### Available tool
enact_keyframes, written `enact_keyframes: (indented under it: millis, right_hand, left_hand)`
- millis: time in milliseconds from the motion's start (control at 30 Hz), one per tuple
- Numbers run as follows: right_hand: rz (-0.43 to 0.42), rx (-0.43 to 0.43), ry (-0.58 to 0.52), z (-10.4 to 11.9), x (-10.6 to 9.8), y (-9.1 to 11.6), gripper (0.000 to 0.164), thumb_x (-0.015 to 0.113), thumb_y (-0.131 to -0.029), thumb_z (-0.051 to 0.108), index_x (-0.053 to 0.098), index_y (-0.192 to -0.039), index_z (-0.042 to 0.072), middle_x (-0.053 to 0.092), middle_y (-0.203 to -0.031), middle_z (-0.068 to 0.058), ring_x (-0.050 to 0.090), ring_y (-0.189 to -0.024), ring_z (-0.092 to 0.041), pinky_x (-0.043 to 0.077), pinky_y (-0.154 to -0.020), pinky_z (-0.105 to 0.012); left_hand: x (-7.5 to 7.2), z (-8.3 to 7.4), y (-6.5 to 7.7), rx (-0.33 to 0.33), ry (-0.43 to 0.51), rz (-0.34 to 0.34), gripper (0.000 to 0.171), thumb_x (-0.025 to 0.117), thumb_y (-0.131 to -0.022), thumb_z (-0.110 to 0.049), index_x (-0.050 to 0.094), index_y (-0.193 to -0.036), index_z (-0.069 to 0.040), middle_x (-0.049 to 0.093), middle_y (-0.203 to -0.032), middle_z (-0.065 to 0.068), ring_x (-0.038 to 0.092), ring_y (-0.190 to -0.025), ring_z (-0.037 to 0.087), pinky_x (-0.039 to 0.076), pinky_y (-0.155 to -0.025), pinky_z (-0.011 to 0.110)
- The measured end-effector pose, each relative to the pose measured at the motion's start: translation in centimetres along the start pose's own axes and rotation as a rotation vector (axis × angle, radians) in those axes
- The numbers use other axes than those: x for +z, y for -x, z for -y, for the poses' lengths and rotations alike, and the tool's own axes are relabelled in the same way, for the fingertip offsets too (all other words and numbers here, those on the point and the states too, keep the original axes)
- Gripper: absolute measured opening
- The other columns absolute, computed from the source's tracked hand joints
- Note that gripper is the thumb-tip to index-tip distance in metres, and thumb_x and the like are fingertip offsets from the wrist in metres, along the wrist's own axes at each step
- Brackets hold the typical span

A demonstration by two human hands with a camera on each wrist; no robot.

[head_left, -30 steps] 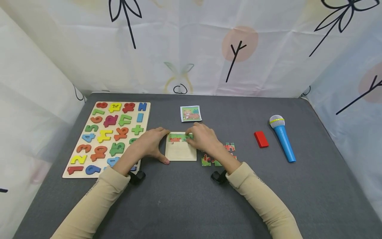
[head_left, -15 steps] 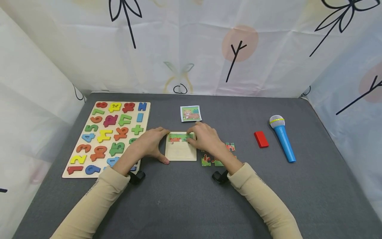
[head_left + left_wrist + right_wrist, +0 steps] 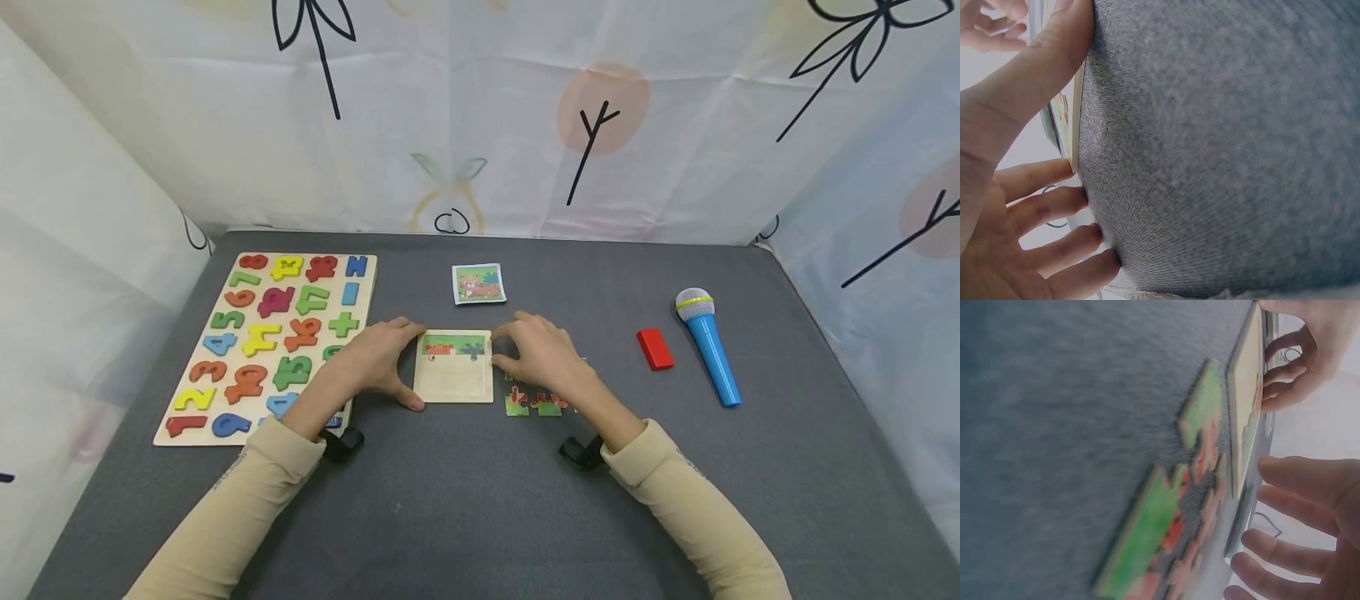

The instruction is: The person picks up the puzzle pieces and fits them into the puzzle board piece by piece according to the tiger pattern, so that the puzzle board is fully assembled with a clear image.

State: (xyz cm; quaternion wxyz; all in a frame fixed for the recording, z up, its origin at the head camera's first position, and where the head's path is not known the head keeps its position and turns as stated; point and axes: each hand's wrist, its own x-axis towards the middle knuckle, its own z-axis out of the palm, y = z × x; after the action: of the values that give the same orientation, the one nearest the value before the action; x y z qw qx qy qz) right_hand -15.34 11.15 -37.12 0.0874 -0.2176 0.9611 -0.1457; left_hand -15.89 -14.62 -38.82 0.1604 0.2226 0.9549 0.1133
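Note:
A small wooden puzzle tray [image 3: 453, 382] lies on the dark table, a row of printed puzzle pieces [image 3: 453, 345] along its far side. My left hand [image 3: 375, 358] grips the tray's left side, thumb at the near corner and index finger at the far one. In the left wrist view, the index fingertip meets the corner of the tray [image 3: 1076, 134]. My right hand [image 3: 542, 354] is just beyond the tray's right edge, fingers relaxed and nothing between them. Below it lie several loose puzzle pieces [image 3: 549, 406], partly hidden by the hand and forearm.
A board of coloured numbers and shapes [image 3: 247, 350] stands left, partly under the left forearm. A picture card [image 3: 479, 284] lies behind the tray. To the right are a red block [image 3: 656, 349] and a blue toy microphone [image 3: 708, 348]. Fabric walls [image 3: 510, 125] enclose the table.
My right hand has let go of the puzzle piece at the far right of the tray and drawn back to the right. That piece now shows in the row. The left hand stays put.

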Motion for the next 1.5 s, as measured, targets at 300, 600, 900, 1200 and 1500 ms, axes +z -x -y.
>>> enact_keyframes:
  millis: [300,600,900,1200,1500]
  right_hand:
    - [-0.005,-0.007,-0.004,-0.4,0.7,1.7,0.030,0.079,-0.090,0.025,0.078,-0.119,0.014,0.066,-0.095,-0.008,0.052,-0.067,-0.015,0.033,-0.045,-0.023]
    - [-0.016,-0.016,0.016,-0.6,1.2,2.3,0.029,0.081,-0.089,0.024,0.079,-0.115,0.013,0.067,-0.095,-0.008,0.048,-0.066,-0.015,0.028,-0.044,-0.023]
    - [0.000,-0.012,-0.004,-0.6,1.2,2.0,0.028,0.081,-0.089,0.023,0.078,-0.114,0.011,0.071,-0.102,-0.011,0.056,-0.074,-0.018,0.038,-0.048,-0.025]
    - [0.000,-0.014,-0.016,-0.6,1.4,1.8,0.027,0.079,-0.089,0.020,0.078,-0.113,0.009,0.067,-0.093,-0.009,0.048,-0.068,-0.016,0.034,-0.049,-0.025]
    - [-0.020,-0.023,-0.015,-0.6,1.5,1.8,0.025,0.077,-0.089,0.018,0.078,-0.112,0.008,0.067,-0.092,-0.009,0.046,-0.067,-0.016,0.031,-0.047,-0.024]
  left_hand:
    - [0.1,0.0,0.1,0.002,0.003,0.002,0.116,0.096,-0.061,-0.055,0.047,-0.151,-0.002,0.052,-0.149,0.023,0.055,-0.132,0.043,0.047,-0.110,0.056]
    - [0.1,0.1,0.1,0.004,0.000,-0.005,0.115,0.096,-0.061,-0.055,0.047,-0.151,-0.001,0.053,-0.148,0.023,0.056,-0.131,0.043,0.047,-0.110,0.056]
    - [0.2,0.2,0.1,0.012,-0.004,-0.009,0.115,0.095,-0.061,-0.057,0.047,-0.151,-0.001,0.053,-0.147,0.022,0.056,-0.130,0.043,0.048,-0.110,0.056]
    - [0.2,0.1,0.0,0.010,-0.007,-0.008,0.116,0.095,-0.061,-0.056,0.047,-0.151,-0.002,0.054,-0.146,0.022,0.056,-0.130,0.043,0.048,-0.110,0.056]
    - [0.1,0.1,0.1,0.007,-0.004,-0.008,0.116,0.096,-0.060,-0.056,0.047,-0.151,-0.002,0.055,-0.146,0.021,0.057,-0.129,0.043,0.048,-0.109,0.056]
